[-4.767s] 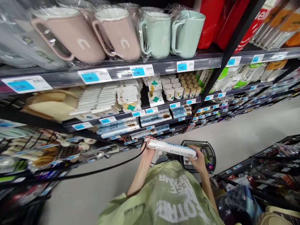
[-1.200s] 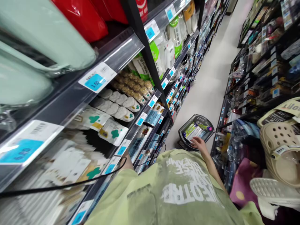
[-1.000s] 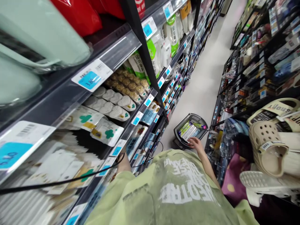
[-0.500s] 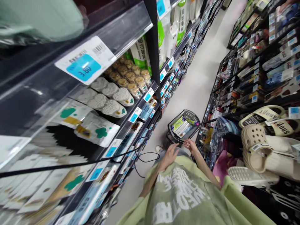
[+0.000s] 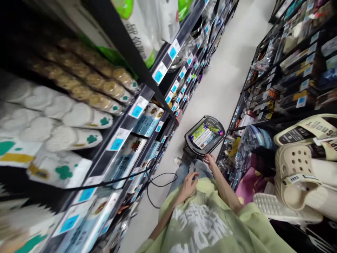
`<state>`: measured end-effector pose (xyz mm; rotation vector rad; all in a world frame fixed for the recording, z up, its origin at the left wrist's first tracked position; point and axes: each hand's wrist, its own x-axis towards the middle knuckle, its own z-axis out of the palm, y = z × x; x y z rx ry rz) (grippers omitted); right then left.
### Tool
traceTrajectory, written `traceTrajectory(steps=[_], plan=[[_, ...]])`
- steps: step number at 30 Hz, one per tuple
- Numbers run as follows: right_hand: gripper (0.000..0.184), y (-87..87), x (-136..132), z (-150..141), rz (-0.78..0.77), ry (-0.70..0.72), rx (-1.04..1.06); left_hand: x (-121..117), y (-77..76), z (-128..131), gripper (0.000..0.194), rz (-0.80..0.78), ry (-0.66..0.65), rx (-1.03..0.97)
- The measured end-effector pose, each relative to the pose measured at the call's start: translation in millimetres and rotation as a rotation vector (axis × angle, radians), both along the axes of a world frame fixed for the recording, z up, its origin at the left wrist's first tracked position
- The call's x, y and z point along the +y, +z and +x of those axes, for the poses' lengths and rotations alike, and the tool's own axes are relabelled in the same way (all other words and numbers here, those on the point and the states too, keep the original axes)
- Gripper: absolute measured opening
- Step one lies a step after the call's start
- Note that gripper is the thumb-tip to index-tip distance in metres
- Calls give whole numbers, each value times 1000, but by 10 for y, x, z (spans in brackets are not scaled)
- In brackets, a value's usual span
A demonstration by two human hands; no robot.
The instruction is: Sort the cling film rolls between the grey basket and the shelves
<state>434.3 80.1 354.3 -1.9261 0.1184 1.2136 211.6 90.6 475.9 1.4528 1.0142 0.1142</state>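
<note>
A dark grey shopping basket (image 5: 190, 141) stands on the floor just ahead of my legs, with packages (image 5: 204, 137) in green, white and purple wrapping inside. At its near right edge my right hand (image 5: 210, 160) has its fingers closed on the basket; the exact grip is small and partly hidden. My left hand (image 5: 189, 184) hovers before my shirt, nearest to my body and apart from the basket. Its fingers are loosely bent and spread, with nothing visible in them.
Left shelves (image 5: 123, 131) hold packed white items with green clover labels (image 5: 86, 137) and boxes. A black cable (image 5: 162, 181) loops beside my left arm. Cream clogs (image 5: 292, 161) and slippers (image 5: 286, 207) jut from the right rack. The pale aisle floor (image 5: 231, 63) runs ahead.
My left hand has drawn back from near the basket toward my belly. My right hand stays at the basket's edge. The left shelves have slid back past me, while the basket keeps pace with me.
</note>
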Motion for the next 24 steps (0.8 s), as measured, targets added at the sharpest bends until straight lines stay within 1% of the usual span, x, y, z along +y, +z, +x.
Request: traceTrajectory(steps=[3,6,8,11,14,16,17,19,21,24], plan=[[39,-186,32,184,-72,-41,24,-134,-20,281,26,-69,3,-7],[40,-440,93,402,-129,-54,34,-284,-103,563,26,-175,-3,-21],[41,-649,142,551,-159,-54,35,-367,-214,703,28,-281,8,-35],[46,-1011,215,752,-192,-52,33,-458,-462,816,38,-439,83,-31],[51,-1438,274,896,-222,-42,13,-561,-755,842,54,-595,272,-11],[56,-1759,301,938,-245,-21,-4,-669,-937,824,62,-711,399,-8],[58,-1928,312,938,-258,-6,-12,-737,-1017,804,65,-758,438,-4],[63,-2278,337,899,-283,32,-29,-885,-1158,736,69,-811,464,30],[66,-2635,371,815,-313,76,-52,-1030,-1280,635,71,-820,459,98],[69,-3158,449,659,-360,129,-90,-1211,-1474,466,67,-837,499,182]])
